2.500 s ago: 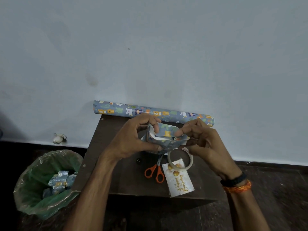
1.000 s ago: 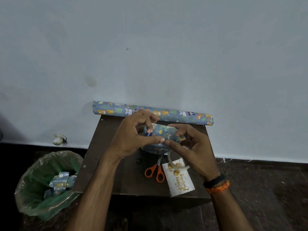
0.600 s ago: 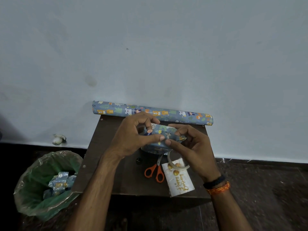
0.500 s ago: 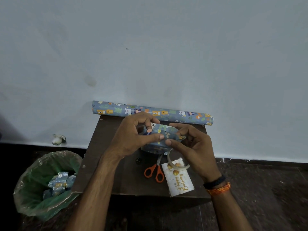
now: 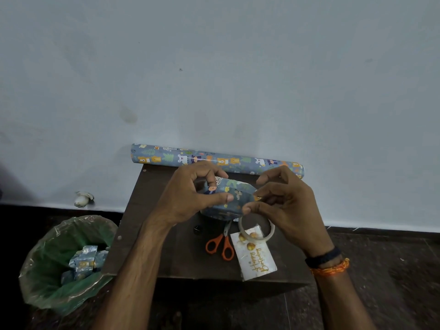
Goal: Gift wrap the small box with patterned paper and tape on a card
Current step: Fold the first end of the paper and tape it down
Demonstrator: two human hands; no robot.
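Observation:
A small box wrapped in blue animal-print paper (image 5: 234, 195) is held above the dark brown table (image 5: 166, 246). My left hand (image 5: 190, 194) grips its left side, thumb pressed across the front and fingers curled over the top. My right hand (image 5: 283, 201) pinches the folded paper flap at the box's right end between thumb and fingers. A clear tape roll (image 5: 256, 228) lies on the table just below my right hand, resting partly on a white birthday card (image 5: 256, 256). Orange-handled scissors (image 5: 220, 245) lie left of the card.
The roll of matching patterned paper (image 5: 166, 158) lies along the table's far edge against the pale wall. A bin lined with a green bag (image 5: 62, 265) holding paper scraps stands on the floor at the left. A small white object (image 5: 82, 198) sits by the wall.
The open paper end seen earlier has been folded flat against the box. My right hand has since shifted slightly right, its fingers lifted off the top and now pinching the end flap.

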